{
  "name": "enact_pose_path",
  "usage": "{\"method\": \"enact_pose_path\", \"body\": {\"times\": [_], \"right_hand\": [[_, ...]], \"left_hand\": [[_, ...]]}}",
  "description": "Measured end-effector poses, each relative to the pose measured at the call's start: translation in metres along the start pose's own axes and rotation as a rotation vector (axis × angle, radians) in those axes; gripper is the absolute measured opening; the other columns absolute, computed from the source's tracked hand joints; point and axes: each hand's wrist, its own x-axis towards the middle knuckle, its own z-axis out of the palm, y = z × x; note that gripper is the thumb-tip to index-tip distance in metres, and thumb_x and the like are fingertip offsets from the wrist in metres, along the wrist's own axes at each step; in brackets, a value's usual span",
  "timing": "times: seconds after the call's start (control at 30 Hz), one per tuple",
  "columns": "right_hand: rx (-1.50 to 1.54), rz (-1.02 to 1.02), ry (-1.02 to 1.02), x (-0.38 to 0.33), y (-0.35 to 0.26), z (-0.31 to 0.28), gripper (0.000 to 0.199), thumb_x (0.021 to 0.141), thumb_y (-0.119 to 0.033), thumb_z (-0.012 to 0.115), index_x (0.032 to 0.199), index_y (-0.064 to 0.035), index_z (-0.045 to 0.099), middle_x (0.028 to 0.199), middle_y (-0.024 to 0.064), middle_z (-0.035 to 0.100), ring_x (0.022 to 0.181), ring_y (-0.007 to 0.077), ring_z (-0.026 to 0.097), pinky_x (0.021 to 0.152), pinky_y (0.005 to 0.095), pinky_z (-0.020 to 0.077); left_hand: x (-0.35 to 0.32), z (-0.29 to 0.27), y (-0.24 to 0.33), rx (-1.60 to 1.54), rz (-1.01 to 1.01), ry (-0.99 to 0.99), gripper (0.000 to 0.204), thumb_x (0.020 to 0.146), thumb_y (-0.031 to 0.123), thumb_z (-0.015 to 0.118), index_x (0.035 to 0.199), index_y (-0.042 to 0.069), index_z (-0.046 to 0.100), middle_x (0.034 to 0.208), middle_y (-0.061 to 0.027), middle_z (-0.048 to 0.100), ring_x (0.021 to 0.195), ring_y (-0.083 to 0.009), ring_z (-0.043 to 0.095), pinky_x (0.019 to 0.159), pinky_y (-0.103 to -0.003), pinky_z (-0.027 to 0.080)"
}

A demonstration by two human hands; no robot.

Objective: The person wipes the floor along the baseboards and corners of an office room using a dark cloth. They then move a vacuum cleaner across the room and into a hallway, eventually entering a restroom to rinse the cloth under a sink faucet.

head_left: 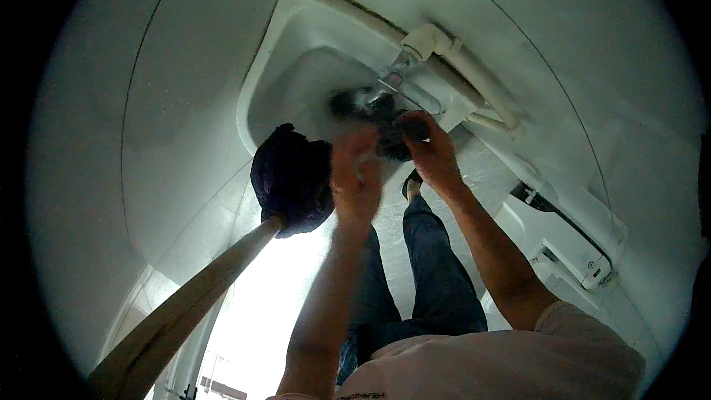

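Dark wet cloth hangs over the near edge of a white sink. More of the dark material lies beneath a metal tap. My right hand is closed on the cloth's right part, its fingers bent and pinching. Beside it, my left hand is smeared by motion; whether it touches the cloth I cannot tell. Left of that hand is a mop head of bunched dark purple fabric, resting against the sink's near left edge. Its wooden handle slants down toward the lower left.
A pale pipe runs along the wall right of the sink. Further right sits a white toilet with a dark-edged lid. My legs in jeans stand below my hands. Bright light comes through at the lower left.
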Motion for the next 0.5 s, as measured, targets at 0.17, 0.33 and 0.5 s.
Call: {"method": "enact_pose_path", "body": {"times": [0.17, 0.33, 0.5], "right_hand": [[0.085, -0.026, -0.109, -0.040, -0.076, -0.016, 0.006, 0.086, -0.009, 0.059, 0.091, -0.0061, 0.060, 0.093, 0.0076, 0.061, 0.088, 0.0165, 0.058, 0.080, 0.0309, 0.0464], [0.633, -0.062, -0.154, -0.062, -0.140, -0.028, 0.020, 0.080, -0.019, 0.068, 0.088, -0.0025, 0.061, 0.087, 0.0119, 0.062, 0.091, 0.0221, 0.059, 0.085, 0.0336, 0.0457], [0.651, 0.540, 0.045, 0.013, 0.006, -0.032, 0.032, 0.085, -0.024, 0.063, 0.113, -0.0087, 0.056, 0.114, 0.0094, 0.060, 0.104, 0.0230, 0.059, 0.093, 0.0392, 0.0448]], "left_hand": [[0.032, 0.018, -0.084, 0.376, -0.036, -0.373, 0.060, 0.069, 0.011, 0.064, 0.127, 0.008, 0.050, 0.119, -0.0179, 0.052, 0.116, -0.0370, 0.047, 0.099, -0.042, 0.039], [0.039, 0.003, -0.273, 0.052, -0.322, -0.514, 0.058, 0.070, 0.021, 0.070, 0.124, 0.009, 0.053, 0.103, -0.0145, 0.058, 0.103, -0.0330, 0.055, 0.096, -0.038, 0.042], [0.058, -0.014, -0.199, 0.062, -0.575, -0.428, 0.051, 0.075, 0.025, 0.070, 0.119, 0.004, 0.054, 0.109, -0.0153, 0.062, 0.106, -0.0284, 0.059, 0.093, -0.037, 0.045]]}}
